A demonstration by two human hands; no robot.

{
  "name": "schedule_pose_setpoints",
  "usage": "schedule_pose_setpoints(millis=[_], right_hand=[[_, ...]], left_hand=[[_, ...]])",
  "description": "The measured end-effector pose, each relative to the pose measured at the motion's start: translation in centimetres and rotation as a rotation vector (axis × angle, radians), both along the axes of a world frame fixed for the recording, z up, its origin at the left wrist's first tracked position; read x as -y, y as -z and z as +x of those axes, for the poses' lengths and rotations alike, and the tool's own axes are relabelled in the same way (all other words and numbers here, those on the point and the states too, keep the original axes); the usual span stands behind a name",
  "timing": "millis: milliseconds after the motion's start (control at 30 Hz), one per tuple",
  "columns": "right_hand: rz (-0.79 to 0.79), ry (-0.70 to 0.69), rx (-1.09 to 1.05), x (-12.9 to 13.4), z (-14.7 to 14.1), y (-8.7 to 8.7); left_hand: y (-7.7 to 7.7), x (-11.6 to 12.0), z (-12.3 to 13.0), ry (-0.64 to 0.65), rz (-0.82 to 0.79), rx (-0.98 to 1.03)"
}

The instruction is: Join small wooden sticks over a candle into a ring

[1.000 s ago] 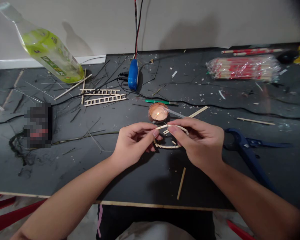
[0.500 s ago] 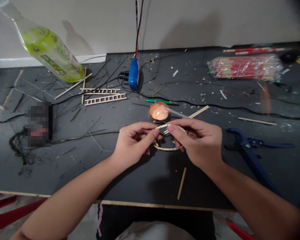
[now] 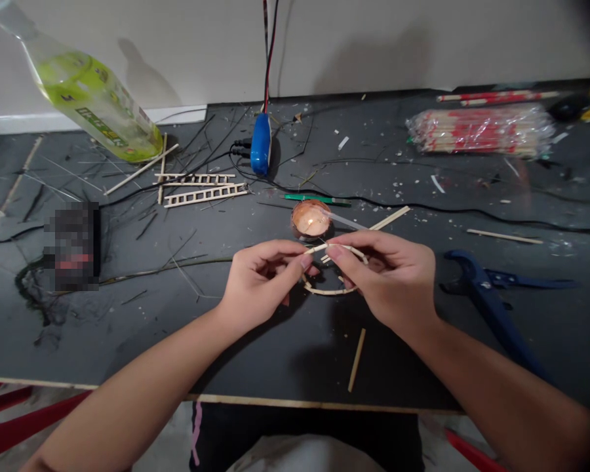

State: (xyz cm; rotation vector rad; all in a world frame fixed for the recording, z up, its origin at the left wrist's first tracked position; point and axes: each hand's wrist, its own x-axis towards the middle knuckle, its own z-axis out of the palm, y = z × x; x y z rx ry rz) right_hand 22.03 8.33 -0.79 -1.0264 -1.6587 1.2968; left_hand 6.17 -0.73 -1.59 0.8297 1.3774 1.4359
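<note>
The left hand (image 3: 263,278) and right hand (image 3: 398,272) are each pinching the far arc of the wooden ring (image 3: 329,292), which is sitting between them near the bowl (image 3: 296,229). Uneven twisting could be cracking its small joints; a slipping grip could be dropping it onto the counter (image 3: 255,367).

1. This looks like an improvised craft workspace, a small workshop in kind; whether it sits inside a home cannot be told.
2. The dark tabletop (image 3: 275,360), set against a plain wall (image 3: 201,52), is littered with loose sticks (image 3: 356,360), twigs (image 3: 204,261) and white scraps (image 3: 343,143).
3. A blue hand tool (image 3: 491,308), a plastic-wrapped stick bundle (image 3: 479,131) and little stick-built ladders (image 3: 205,195) indicate handwork.
4. A drink bottle (image 3: 98,101) and trailing black cable (image 3: 447,209) suggest informality.
</note>
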Motion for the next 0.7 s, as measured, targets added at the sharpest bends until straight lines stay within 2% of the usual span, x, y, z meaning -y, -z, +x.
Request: schedule_pose_setpoints(millis=[233, 467, 700], right_hand=[[-0.039, -0.008, -0.018, 0.00, -0.04, -0.23], [-0.058, -0.077, -0.041, -0.19, 0.32, -0.32], [0.054, -0.016, 0.033, 0.03, 0.15, -0.13]], left_hand=[[0.09, 0.09, -0.04, 0.017, 0.002, -0.009], [0.15, 0.10, 0.02, 0.013, 0.031, 0.022], [0.33, 0.20, -0.05, 0.028, 0.039, 0.042]])
